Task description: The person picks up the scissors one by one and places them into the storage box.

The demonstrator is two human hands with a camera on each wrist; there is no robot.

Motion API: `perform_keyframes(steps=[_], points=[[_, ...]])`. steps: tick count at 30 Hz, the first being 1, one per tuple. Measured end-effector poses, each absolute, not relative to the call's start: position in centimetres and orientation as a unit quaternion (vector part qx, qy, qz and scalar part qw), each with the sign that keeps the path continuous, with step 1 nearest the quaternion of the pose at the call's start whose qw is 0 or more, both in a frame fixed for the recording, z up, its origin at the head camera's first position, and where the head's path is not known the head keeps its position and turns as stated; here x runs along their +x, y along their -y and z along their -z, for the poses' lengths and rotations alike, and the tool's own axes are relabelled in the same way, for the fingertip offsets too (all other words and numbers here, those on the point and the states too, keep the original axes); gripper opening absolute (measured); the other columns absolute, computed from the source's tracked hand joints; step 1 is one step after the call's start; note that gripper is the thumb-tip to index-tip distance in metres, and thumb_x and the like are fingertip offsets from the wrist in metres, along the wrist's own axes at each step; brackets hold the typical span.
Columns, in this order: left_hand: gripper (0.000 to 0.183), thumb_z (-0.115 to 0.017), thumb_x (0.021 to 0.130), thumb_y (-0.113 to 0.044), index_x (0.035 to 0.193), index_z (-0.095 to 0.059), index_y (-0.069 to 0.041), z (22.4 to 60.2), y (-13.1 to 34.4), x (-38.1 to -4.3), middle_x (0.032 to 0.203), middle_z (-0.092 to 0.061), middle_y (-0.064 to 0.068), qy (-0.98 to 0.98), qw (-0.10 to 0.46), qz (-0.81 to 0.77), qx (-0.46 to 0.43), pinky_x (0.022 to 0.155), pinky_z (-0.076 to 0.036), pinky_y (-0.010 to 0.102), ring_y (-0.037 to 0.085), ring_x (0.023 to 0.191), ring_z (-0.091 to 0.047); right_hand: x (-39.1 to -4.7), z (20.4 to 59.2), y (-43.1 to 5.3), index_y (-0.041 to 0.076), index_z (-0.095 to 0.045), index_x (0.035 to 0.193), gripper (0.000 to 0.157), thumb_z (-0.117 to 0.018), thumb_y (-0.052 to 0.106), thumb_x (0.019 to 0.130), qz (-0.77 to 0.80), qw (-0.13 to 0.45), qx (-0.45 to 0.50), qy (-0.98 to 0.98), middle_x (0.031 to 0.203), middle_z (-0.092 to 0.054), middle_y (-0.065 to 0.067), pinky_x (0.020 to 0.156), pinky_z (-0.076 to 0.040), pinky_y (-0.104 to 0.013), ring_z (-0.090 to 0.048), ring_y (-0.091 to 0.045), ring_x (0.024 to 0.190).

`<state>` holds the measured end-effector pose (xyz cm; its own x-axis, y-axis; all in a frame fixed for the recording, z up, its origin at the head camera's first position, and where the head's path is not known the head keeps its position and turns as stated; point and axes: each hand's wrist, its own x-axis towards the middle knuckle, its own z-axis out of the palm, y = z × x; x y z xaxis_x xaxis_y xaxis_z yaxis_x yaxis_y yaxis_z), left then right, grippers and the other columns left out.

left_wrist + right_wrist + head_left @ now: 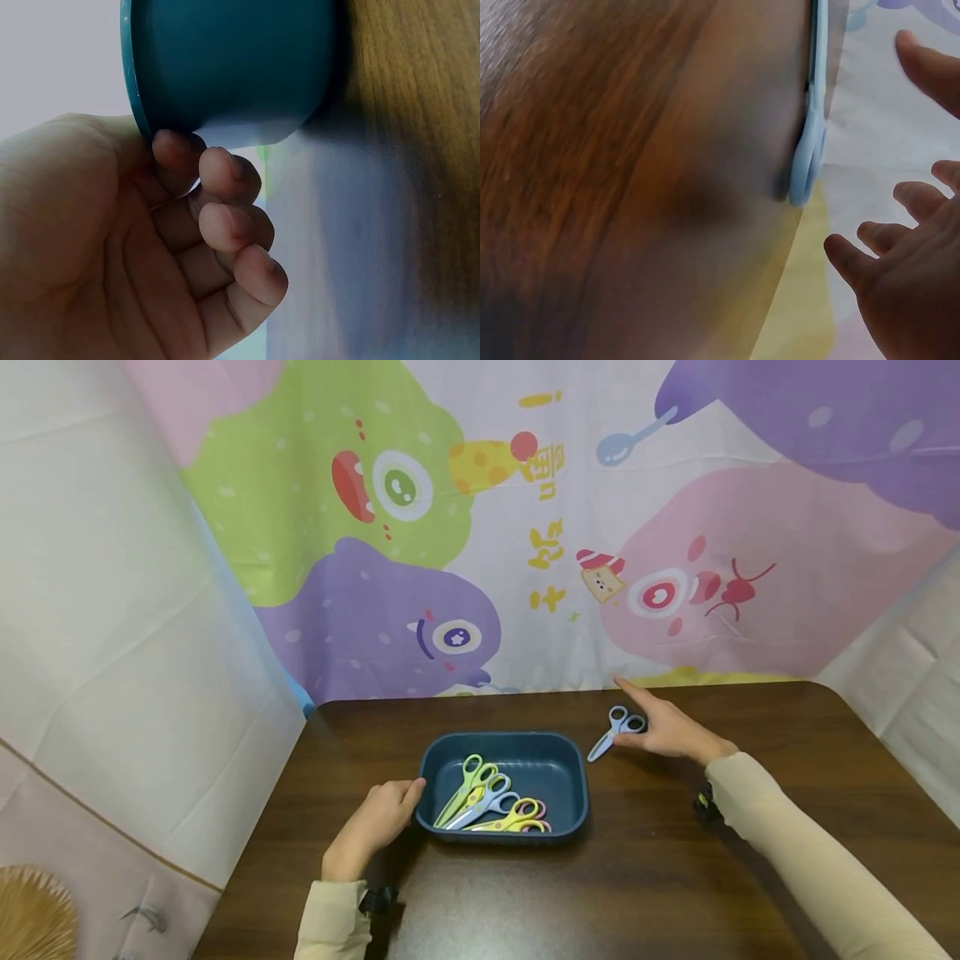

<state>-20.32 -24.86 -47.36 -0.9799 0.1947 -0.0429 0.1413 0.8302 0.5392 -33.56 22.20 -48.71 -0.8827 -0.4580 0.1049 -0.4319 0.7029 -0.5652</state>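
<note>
A dark teal plastic bin (551, 777) sits on the table. My left hand (380, 817) grips its left side, with the thumb at the rim and the fingers curled against the outer wall (232, 67). Inside lie several scissors: a green pair (463, 792), a blue pair (480, 807), a yellow pair (516, 817) and pink handles partly hidden behind it. Right of the bin, another pair of blue scissors (612, 732) lies on the table, handles toward the back. Over its handles my right hand (671, 727) is spread, thumb and fingers apart, holding nothing.
The brown wooden table (675, 877) ends at the back against a hanging cloth (555, 652) printed with cartoon monsters. Pale cloth (112, 610) hangs on the left side. A straw-coloured round object (33, 914) shows at lower left.
</note>
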Motion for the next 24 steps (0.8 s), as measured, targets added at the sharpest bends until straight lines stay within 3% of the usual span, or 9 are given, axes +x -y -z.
perform_keyframes(steps=[10, 17, 24], points=[[0.047, -0.043, 0.112, -0.029, 0.069, -0.052, -0.012, 47.3, 24.8, -20.3, 0.06, -0.051, -0.002, -0.955, 0.053, -0.281, 0.084, 0.065, -0.043, 0.032, 0.013, 0.056, -0.048, -34.0, 49.8, -22.7, 0.011, -0.033, 0.16, 0.085, -0.08, 0.016, 0.089, 0.27, 0.028, -0.26, -0.927, 0.159, -0.037, -0.03, 0.112, -0.036, -0.066, -0.041, -0.052, 0.142], [0.047, -0.042, 0.112, -0.029, 0.07, -0.052, -0.011, 47.3, 24.8, -20.3, 0.06, -0.051, -0.001, -0.952, 0.058, -0.289, 0.082, 0.064, -0.042, 0.032, 0.014, 0.056, -0.049, -34.4, 50.1, -22.9, 0.004, -0.043, 0.154, 0.073, -0.076, 0.004, 0.089, 0.262, 0.033, -0.27, -0.926, 0.15, -0.05, -0.028, 0.109, -0.039, -0.065, -0.05, -0.048, 0.136], [0.048, -0.042, 0.112, -0.032, 0.07, -0.052, -0.011, 47.3, 24.8, -20.2, 0.06, -0.051, 0.0, -0.951, 0.062, -0.292, 0.077, 0.065, -0.042, 0.032, 0.014, 0.056, -0.048, -34.6, 50.1, -23.0, 0.0, -0.048, 0.15, 0.066, -0.075, 0.003, 0.09, 0.262, 0.047, -0.256, -0.929, 0.143, -0.057, -0.027, 0.107, -0.042, -0.064, -0.057, -0.043, 0.126]])
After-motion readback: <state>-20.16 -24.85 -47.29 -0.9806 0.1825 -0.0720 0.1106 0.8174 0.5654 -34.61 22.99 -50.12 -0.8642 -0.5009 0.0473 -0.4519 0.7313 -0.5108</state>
